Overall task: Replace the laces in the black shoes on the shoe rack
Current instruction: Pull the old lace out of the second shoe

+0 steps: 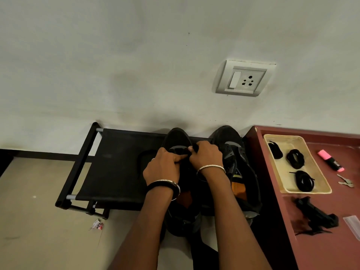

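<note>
Shoe rack (116, 162), one: black, under my fingers, right end hidden behind the shoes and table.
Table (311, 250), one: maroon, right of my fingers, cut off by the frame.
Black shoe (176, 138), one: on the rack beneath my fingers, middle covered by my wrists.
Second black shoe (233, 152), one: just right of my fingers.
Tray (272, 137), one: on the table, well right.
Left hand (163, 168), right hand (206, 154): fingers curled, gripping the black shoe at its lacing. Whether they pinch a lace is lost, black on black.
Lace bundles (295, 158) in tray: three.
Highlighter (331, 160), one: pink.
</note>
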